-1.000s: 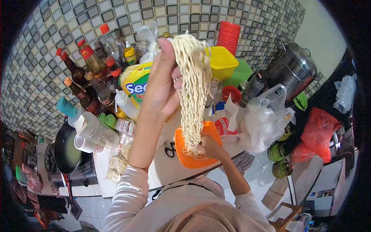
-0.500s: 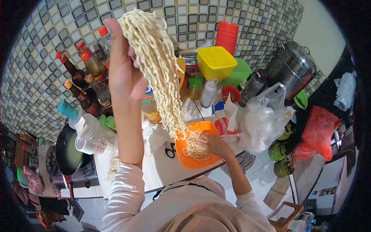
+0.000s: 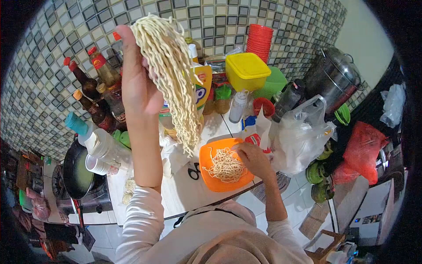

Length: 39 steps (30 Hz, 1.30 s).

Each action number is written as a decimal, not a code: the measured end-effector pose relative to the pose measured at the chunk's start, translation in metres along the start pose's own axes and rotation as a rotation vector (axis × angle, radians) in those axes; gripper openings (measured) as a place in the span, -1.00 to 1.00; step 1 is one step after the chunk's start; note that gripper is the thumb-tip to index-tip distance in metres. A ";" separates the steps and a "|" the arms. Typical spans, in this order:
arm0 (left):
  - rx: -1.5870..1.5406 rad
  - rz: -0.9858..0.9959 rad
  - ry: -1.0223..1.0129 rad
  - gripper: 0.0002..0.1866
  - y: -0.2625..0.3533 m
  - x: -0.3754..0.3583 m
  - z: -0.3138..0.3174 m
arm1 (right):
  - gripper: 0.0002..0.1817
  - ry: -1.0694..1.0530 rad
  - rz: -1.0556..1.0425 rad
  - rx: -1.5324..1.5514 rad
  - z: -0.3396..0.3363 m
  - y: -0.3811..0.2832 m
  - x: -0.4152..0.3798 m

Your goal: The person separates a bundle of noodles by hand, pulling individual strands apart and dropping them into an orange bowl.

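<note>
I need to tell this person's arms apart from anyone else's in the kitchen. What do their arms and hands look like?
Both hands, left hand and right hand, are bare: no gloves, and no rings or watch that I can make out. Pale, cream-coloured long sleeves are pushed up, leaving the forearms uncovered.

The hanging bundle of pale wavy noodles (image 3: 173, 79) covers most of the yellow printed packet (image 3: 203, 86), its lettering unreadable. Labels on the brown glass sauce bottles (image 3: 94, 101) are too small to read.
</note>
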<state>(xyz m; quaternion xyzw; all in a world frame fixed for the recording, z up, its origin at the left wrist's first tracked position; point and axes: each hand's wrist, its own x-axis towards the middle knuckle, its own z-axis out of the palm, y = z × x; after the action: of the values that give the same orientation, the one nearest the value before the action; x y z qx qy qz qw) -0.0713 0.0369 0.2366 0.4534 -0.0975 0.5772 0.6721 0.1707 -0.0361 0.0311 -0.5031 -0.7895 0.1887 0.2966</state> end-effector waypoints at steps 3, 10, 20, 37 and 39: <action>0.074 -0.021 0.001 -0.54 -0.004 -0.002 -0.003 | -0.78 0.076 0.090 0.212 -0.020 -0.023 0.003; 0.607 -0.172 0.337 -0.68 -0.028 -0.016 0.023 | -0.63 0.073 -0.022 0.171 -0.039 -0.032 0.008; 1.099 -0.487 -0.253 -0.73 -0.053 -0.018 0.028 | -0.29 0.176 -0.221 0.837 -0.082 -0.101 0.057; 1.030 -0.392 -0.138 -0.73 -0.057 -0.037 0.002 | -0.73 0.155 -0.133 0.342 -0.110 -0.109 0.067; 0.869 -0.542 -0.049 -0.74 -0.058 -0.045 0.002 | -0.73 0.175 -0.152 0.292 -0.109 -0.112 0.065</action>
<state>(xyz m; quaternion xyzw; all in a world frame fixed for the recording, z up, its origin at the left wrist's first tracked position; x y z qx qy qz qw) -0.0344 0.0090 0.1797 0.7134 0.2568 0.3588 0.5444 0.1451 -0.0248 0.1984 -0.4079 -0.7606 0.2338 0.4477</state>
